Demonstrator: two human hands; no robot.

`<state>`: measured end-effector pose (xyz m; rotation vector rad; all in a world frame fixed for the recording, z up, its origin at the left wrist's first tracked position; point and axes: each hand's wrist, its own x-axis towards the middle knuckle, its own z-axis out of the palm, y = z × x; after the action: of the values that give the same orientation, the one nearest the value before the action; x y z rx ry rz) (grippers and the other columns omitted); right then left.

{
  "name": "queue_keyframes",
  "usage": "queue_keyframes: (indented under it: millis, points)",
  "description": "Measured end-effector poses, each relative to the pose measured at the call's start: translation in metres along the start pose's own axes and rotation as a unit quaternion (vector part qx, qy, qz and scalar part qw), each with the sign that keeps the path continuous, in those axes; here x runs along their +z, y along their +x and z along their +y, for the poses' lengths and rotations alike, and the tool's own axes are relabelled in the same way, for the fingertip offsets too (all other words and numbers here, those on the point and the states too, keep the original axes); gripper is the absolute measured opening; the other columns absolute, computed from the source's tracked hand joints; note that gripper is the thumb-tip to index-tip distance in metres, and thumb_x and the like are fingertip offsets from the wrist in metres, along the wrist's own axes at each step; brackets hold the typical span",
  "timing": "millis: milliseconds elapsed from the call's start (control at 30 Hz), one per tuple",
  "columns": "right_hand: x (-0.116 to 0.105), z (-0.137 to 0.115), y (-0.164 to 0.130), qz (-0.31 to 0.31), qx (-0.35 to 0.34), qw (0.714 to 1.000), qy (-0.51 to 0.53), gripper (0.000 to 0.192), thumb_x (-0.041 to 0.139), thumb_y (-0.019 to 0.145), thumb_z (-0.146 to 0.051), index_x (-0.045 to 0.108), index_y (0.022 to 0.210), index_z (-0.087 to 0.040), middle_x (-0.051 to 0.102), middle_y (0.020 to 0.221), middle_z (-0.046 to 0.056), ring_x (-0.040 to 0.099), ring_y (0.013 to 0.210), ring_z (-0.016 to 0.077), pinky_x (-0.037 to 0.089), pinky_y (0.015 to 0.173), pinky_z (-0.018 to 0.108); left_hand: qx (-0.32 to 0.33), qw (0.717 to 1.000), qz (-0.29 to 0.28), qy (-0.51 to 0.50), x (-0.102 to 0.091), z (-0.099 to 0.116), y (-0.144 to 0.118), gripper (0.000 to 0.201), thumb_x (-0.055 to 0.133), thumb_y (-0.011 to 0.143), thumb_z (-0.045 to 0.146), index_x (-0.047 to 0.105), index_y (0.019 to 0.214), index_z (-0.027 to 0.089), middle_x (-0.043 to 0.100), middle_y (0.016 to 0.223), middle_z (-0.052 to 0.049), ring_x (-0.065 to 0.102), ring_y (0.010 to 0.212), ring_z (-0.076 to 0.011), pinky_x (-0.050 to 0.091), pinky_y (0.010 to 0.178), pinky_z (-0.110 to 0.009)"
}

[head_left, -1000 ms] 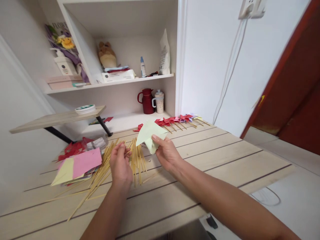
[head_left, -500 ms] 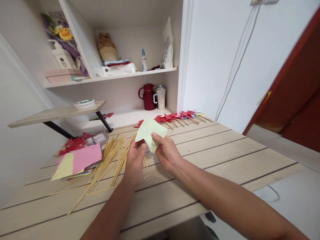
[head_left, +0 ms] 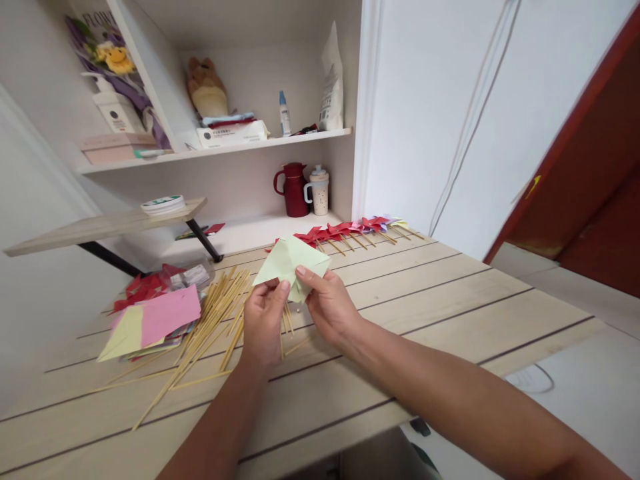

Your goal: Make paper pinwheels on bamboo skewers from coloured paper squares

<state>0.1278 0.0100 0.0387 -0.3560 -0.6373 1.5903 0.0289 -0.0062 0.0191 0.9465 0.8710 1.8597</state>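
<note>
Pale green paper is held above the table by both hands. The left hand has its grip closed on the lower left edge; the right hand pinches the lower right part, thumb uppermost. Loose sticks lie at left, beside pink paper; mostly red pinwheels lie behind.

Pale wooden table with sticks, paper sheets, pinwheels
</note>
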Motion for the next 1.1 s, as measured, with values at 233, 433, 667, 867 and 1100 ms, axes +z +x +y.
queue_keyframes:
  millis: [233, 433, 667, 867, 1100]
  points:
    - [0.0, 0.002, -0.002, -0.015, 0.004, 1.0, -0.003, 0.03, 0.088, 0.067, -0.026, 0.075, 0.094, -0.022, 0.081, 0.104, 0.004, 0.073, 0.1, 0.024, 0.056, 0.093, 0.037, 0.009, 0.999, 0.016, 0.029, -0.003, -0.003, 0.002, 0.034, 0.092, 0.067, 0.038, 0.075, 0.087, 0.016, 0.077, 0.09, -0.005, 0.07, 0.085, -0.0159, 0.054, 0.085, -0.028]
    - [0.0, 0.002, -0.002, -0.021, -0.002, 1.0, 0.003, 0.031, 0.087, 0.068, -0.025, 0.074, 0.096, -0.022, 0.081, 0.104, 0.005, 0.073, 0.104, 0.0252, 0.056, 0.095, 0.039, 0.014, 0.998, 0.049, 0.036, 0.004, -0.001, -0.002, 0.03, 0.093, 0.062, 0.031, 0.074, 0.08, 0.017, 0.078, 0.086, -0.005, 0.072, 0.087, -0.0195, 0.057, 0.085, -0.031]
    - [0.0, 0.002, -0.003, -0.02, 0.013, 1.0, -0.006, 0.031, 0.088, 0.068, -0.027, 0.073, 0.095, -0.022, 0.081, 0.1, 0.004, 0.073, 0.099, 0.023, 0.055, 0.091, 0.035, 0.025, 0.995, 0.083, 0.053, 0.007, 0.0, -0.004, 0.029, 0.092, 0.062, 0.029, 0.073, 0.08, 0.015, 0.077, 0.084, -0.005, 0.071, 0.078, -0.0166, 0.057, 0.077, -0.028]
    - [-0.006, -0.001, -0.001, -0.015, 0.039, 0.997, -0.063, 0.032, 0.085, 0.074, -0.042, 0.064, 0.091, -0.025, 0.078, 0.087, 0.0, 0.071, 0.08, 0.0195, 0.053, 0.077, 0.032, -0.005, 0.997, 0.073, 0.032, -0.003, 0.009, 0.007, 0.034, 0.09, 0.065, 0.033, 0.074, 0.087, 0.013, 0.077, 0.091, -0.008, 0.071, 0.082, -0.0177, 0.056, 0.08, -0.03]
    - [-0.011, 0.0, -0.008, -0.105, -0.053, 0.969, -0.218, 0.026, 0.074, 0.087, -0.036, 0.05, 0.092, -0.027, 0.077, 0.092, -0.001, 0.074, 0.089, 0.0198, 0.051, 0.094, 0.039, -0.019, 0.995, 0.097, -0.003, -0.02, 0.019, 0.024, 0.034, 0.091, 0.06, 0.033, 0.073, 0.078, 0.012, 0.075, 0.084, -0.006, 0.067, 0.074, -0.0142, 0.052, 0.073, -0.025]
